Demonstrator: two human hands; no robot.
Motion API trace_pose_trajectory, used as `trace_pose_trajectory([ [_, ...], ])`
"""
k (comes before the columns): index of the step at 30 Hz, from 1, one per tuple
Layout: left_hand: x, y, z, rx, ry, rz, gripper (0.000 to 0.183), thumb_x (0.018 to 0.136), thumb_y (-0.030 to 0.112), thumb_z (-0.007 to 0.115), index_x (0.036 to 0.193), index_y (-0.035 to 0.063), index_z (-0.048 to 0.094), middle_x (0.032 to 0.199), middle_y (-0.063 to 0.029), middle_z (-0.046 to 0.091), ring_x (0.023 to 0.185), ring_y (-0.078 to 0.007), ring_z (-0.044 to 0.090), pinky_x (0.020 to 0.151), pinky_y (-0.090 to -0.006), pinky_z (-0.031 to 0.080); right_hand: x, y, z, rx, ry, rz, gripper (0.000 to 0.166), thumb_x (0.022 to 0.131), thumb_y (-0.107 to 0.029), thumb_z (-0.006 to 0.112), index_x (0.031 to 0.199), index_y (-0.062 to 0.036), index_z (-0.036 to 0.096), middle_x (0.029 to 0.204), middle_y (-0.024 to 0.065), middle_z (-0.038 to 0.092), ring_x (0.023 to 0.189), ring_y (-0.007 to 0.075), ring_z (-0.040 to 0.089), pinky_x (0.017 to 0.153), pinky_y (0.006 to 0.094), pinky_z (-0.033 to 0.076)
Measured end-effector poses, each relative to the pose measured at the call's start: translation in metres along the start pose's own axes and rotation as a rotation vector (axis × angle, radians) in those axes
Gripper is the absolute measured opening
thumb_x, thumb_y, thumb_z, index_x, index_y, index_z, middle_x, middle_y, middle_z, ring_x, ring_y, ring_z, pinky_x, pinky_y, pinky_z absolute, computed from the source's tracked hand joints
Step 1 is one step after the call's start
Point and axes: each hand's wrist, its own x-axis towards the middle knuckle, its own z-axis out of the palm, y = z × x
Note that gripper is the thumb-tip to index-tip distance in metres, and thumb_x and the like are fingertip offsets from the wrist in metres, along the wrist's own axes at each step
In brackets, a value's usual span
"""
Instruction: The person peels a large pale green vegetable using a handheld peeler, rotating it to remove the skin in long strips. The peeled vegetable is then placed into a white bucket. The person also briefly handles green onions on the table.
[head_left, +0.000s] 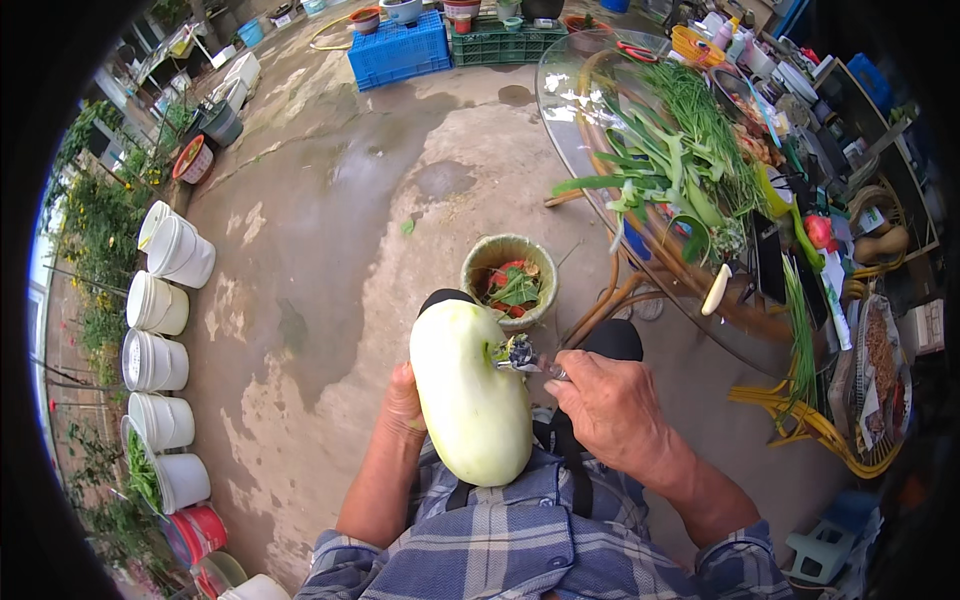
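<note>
A large, pale green gourd (472, 405) rests over my lap, its skin smooth and apparently peeled. My left hand (405, 397) holds it from the left side, the fingers mostly hidden beneath or behind it. My right hand (611, 405) grips the clear handle of what looks like a peeler (525, 358). Its dark head, clogged with green scraps, touches the gourd's inward-curving right side. Just beyond the gourd stands a round waste bin (471, 264) with a pale liner. Green leaves and red scraps (514, 289) lie inside it.
To the right, a glass-topped table (559, 124) carries green stalks (675, 161), red-handled scissors (637, 52) and clutter. White buckets (180, 251) line the left side. Blue (401, 49) and green crates (506, 45) stand at the back. Wet patches (337, 180) mark the concrete floor.
</note>
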Motion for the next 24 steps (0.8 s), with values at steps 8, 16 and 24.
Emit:
trace_pose_trajectory([
  [8,0.005,-0.011,-0.014,-0.113,0.032,-0.044,0.101,0.064,0.062,0.086,0.137,-0.0009,0.055,0.129,-0.0166,0.065,0.113,-0.0288,0.066,0.1,-0.0428,0.054,0.02,0.009,-0.005,-0.167,-0.081,-0.08,0.023,0.083,-0.012,0.074,0.086,-0.0042,0.052,0.071,0.0137,0.059,0.065,0.0349,0.064,0.055,0.0459,0.049],
  [16,0.021,-0.004,-0.006,-0.126,0.064,-0.076,0.106,0.053,0.068,0.088,0.134,0.0066,0.06,0.127,-0.0129,0.067,0.113,-0.0289,0.066,0.098,-0.0469,0.055,0.031,0.024,0.003,-0.253,0.042,-0.272,0.033,0.072,-0.004,0.076,0.099,0.0005,0.057,0.073,0.0116,0.056,0.064,0.0315,0.061,0.053,0.0415,0.047],
  [24,0.019,-0.005,-0.014,-0.142,-0.061,-0.071,0.097,0.07,0.062,0.083,0.138,-0.0006,0.054,0.13,-0.0184,0.064,0.116,-0.0296,0.065,0.102,-0.0436,0.052,0.028,0.04,0.015,-0.294,0.188,-0.408,0.037,0.07,-0.01,0.076,0.101,0.0009,0.059,0.071,0.0079,0.05,0.061,0.0263,0.056,0.052,0.0385,0.043],
])
